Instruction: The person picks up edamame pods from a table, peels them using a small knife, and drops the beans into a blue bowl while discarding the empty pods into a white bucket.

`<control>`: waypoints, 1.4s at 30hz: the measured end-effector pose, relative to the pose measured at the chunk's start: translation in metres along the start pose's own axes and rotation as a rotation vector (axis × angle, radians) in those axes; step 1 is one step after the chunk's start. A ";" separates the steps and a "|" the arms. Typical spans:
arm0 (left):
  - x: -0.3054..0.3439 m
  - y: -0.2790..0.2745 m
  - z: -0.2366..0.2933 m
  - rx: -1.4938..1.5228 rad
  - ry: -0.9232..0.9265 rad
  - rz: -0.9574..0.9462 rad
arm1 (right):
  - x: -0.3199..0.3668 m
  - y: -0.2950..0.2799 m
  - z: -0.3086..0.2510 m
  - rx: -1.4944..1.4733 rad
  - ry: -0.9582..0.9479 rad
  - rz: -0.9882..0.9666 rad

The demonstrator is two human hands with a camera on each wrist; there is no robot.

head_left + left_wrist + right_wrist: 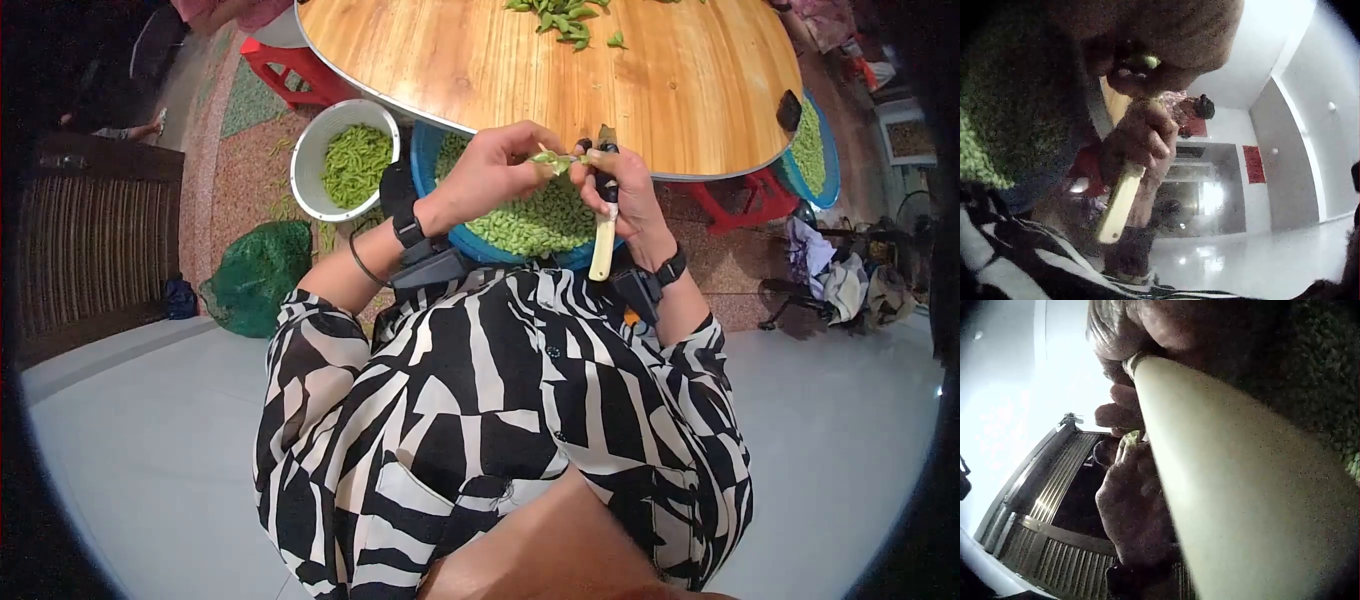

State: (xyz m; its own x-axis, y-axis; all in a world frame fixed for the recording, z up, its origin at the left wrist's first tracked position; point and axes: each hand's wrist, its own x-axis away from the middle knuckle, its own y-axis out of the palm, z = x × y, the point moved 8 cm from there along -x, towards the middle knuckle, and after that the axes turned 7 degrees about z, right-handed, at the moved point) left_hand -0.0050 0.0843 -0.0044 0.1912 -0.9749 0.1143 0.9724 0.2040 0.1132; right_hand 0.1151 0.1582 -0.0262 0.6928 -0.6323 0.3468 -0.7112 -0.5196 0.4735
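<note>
Only the head view takes in the whole setting: a round wooden table [500, 60] with a loose pile of pods [565, 20] on its far part, a pale floor [140, 450] around the seated person, a blue basin [425, 150] heaped with green pods under the table's near edge, and a white bowl [305, 160] of pods just beside the basin. A green mesh bag [255, 275] lies on the floor near the bowl. The wrist views lose all this. The left wrist view looks up past dark palms to a bright room, and the right wrist view is mostly filled by the tool's pale handle against a slatted wall.

Both hands are raised over the basin, just short of the table's metal-trimmed rim. There is open air between them and the pods below, and open floor to either side of the person.

The left hand [495, 170] is bent at the wrist with its fingers curled inward. Thumb and fingertips pinch one end of a single green pod [555, 158], which lies level between the two hands. The right hand [625, 195] is wrapped around a cream-handled tool [603, 245]. The handle points down toward the person's chest and the dark upper end [607, 135] stands upright beside the pod. The right fingertips meet the pod's other end. I cannot tell whether the tool's working end touches the pod.
</note>
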 end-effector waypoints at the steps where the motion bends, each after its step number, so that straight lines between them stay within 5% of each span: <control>1: 0.000 0.000 0.003 -0.027 0.058 0.007 | 0.000 0.000 0.001 0.001 -0.001 0.000; 14: -0.008 0.002 -0.008 -0.197 0.098 -0.007 | 0.003 0.004 0.007 0.155 -0.027 0.010; 22: -0.004 -0.001 -0.009 0.083 0.060 -0.044 | 0.013 0.000 -0.022 0.559 -0.221 0.067; 24: -0.001 -0.006 -0.009 0.045 0.003 -0.062 | 0.030 -0.007 -0.055 1.038 -0.766 0.267; 26: -0.002 -0.007 -0.011 0.011 -0.053 -0.075 | 0.040 -0.035 -0.065 1.412 -0.857 0.468; 28: -0.001 -0.012 -0.009 0.070 -0.043 0.000 | 0.065 -0.031 -0.091 1.487 -1.032 0.525; 32: 0.000 -0.008 -0.006 0.089 -0.049 -0.001 | 0.079 -0.047 -0.094 1.628 -0.996 0.611; 39: -0.002 0.002 -0.005 0.198 -0.015 0.027 | 0.050 0.009 -0.056 1.034 -0.773 0.340; 41: 0.000 0.002 -0.005 0.215 -0.033 0.041 | 0.026 0.005 -0.027 0.797 -0.470 0.191; 42: 0.000 0.003 -0.007 0.191 -0.034 0.028 | 0.023 0.003 -0.023 0.795 -0.471 0.190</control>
State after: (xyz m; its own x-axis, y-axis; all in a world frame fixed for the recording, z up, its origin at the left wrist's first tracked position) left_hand -0.0007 0.0840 -0.0109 0.2102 -0.9656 0.1533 0.9230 0.2477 0.2945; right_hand 0.1314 0.1553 0.0021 0.5614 -0.8234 -0.0834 -0.8001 -0.5142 -0.3090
